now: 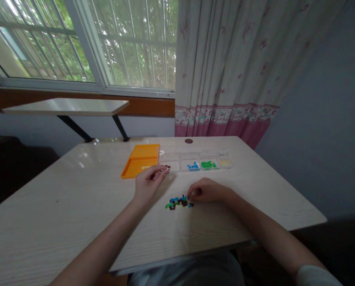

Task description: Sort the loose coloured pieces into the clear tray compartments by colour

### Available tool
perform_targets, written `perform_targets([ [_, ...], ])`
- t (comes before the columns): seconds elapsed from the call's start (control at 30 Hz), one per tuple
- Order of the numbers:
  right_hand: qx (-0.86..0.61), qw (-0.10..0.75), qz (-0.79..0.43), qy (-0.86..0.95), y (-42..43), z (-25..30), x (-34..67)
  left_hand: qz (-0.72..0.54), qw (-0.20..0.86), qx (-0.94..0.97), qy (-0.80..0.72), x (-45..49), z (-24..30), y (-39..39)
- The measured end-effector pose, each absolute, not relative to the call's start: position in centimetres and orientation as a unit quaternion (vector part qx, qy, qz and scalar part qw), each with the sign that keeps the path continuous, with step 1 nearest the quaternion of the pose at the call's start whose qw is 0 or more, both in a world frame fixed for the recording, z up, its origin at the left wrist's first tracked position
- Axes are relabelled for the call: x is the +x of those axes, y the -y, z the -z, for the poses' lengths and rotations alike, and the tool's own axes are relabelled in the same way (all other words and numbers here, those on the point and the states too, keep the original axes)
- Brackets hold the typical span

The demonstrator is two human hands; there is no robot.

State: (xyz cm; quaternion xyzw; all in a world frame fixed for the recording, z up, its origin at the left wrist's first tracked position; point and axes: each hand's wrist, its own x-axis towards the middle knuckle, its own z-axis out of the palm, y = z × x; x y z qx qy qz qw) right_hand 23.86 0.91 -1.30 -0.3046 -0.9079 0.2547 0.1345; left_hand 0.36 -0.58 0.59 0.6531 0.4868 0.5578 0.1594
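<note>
I am part-way through sorting, by the look of it: a small heap of tiny mixed plastic pieces, blue, green, dark brown and a few pale ones, lies on the pale wood-grain table just in front of me. At its twelve o'clock, well apart, stands a row of clear plastic compartments. One holds blue pieces, the next at three o'clock green pieces, and the last a few yellow pieces. The compartment at the nine o'clock end holds some dark brown pieces. A flat orange plastic tray lies just beside the row, at its nine o'clock.

My left hand reaches towards eleven o'clock of the heap. Its thumb and forefinger tips are pressed together just short of the dark compartment. Whether a piece sits between them is too small to tell.

My right hand rests at three o'clock of the heap, fingers curled down so the tips touch its edge. The tips are hidden under the knuckles, so I cannot tell whether they are parted or pinched on anything.

I judge the step to be a drop-off on the left and a pick on the right. The left needs a short carry over the compartment wall before the tips part. The right needs to pinch up one piece without scattering the rest.
</note>
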Motion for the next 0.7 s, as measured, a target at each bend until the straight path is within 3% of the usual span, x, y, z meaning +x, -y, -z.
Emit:
perform_targets([
  [0.4,-0.304,0.136,-0.241,0.912,-1.1,1.5,23.8,-0.531,0.166,0.665,-0.498,0.0,0.0,-0.1],
  [0.7,-0.300,0.135,-0.234,0.915,-0.8,1.4,23.8,-0.286,0.018,0.611,-0.738,-4.5,-0.2,-2.6],
])
